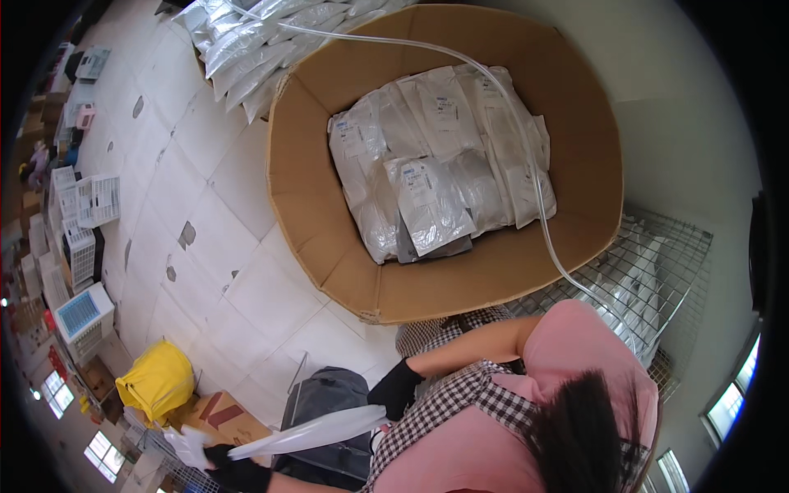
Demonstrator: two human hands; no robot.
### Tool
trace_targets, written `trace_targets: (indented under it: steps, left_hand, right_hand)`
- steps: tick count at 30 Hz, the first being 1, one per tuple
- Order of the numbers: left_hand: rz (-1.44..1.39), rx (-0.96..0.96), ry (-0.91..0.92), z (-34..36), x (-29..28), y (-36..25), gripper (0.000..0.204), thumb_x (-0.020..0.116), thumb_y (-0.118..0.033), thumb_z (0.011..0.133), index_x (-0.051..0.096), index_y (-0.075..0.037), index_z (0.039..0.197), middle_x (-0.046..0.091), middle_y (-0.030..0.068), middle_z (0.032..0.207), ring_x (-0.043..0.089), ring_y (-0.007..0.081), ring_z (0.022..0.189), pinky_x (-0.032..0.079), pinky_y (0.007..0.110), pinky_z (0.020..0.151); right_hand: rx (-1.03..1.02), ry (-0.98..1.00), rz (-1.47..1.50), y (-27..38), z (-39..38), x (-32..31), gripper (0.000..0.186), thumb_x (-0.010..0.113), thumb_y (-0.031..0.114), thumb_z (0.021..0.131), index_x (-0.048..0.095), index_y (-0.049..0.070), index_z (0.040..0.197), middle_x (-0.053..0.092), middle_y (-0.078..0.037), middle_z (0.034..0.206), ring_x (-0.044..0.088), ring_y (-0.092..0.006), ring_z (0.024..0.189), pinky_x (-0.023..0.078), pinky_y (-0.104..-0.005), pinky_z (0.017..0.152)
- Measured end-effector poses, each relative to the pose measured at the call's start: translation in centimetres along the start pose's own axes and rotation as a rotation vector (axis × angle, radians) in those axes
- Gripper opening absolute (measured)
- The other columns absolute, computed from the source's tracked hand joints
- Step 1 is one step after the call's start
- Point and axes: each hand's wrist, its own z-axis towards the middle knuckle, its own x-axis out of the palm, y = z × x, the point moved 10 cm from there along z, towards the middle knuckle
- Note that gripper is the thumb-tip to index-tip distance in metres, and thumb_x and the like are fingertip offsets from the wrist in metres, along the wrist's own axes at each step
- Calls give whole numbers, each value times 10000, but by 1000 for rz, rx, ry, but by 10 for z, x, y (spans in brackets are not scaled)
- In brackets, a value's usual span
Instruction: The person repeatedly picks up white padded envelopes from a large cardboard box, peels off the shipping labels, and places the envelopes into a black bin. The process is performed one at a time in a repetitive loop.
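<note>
My right hand (pixel 394 391), in a black fingerless glove, is closed on one end of a long, gathered length of white translucent plastic film (pixel 316 431). Toward the lower left edge, my left hand (pixel 234 472), also gloved in black, grips the other end, and a loose white end (pixel 189 448) sticks out beyond it. The film stretches between both hands in front of my checked apron (pixel 436 427). Whether it is a bag or a sheet I cannot tell. Behind it sits a dark grey, bag-like bundle (pixel 329 403).
A large open cardboard box (pixel 329 271) holds several labelled clear-wrapped packages (pixel 431 197). A clear tube (pixel 538 193) arches across it. More plastic packages (pixel 271 49) are piled beyond. A wire cage (pixel 682 246) stands right; a yellow bag (pixel 160 382) and a smaller carton (pixel 222 415) lie left.
</note>
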Motion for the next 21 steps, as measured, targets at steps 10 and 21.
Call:
trace_targets:
  steps: [10, 21]
  left_hand:
    - [976, -187, -511, 86, -251, 34, 492, 572, -274, 808, 433, -19, 1205, 524, 82, 1084, 505, 171, 962, 420, 296, 820]
    - [-345, -251, 462, -80, 120, -92, 970, 740, -419, 618, 208, -40, 1334, 430, 93, 1205, 436, 215, 1105, 380, 332, 914]
  right_hand:
    - [26, 4, -258, -45, -19, 1, 352, 645, 228, 659, 637, 19, 942, 649, -134, 857, 602, -240, 780, 455, -351, 722]
    - [136, -886, -854, 50, -54, -63, 436, 518, 103, 730, 430, 3, 1145, 590, -203, 825, 607, -311, 616, 451, -449, 496]
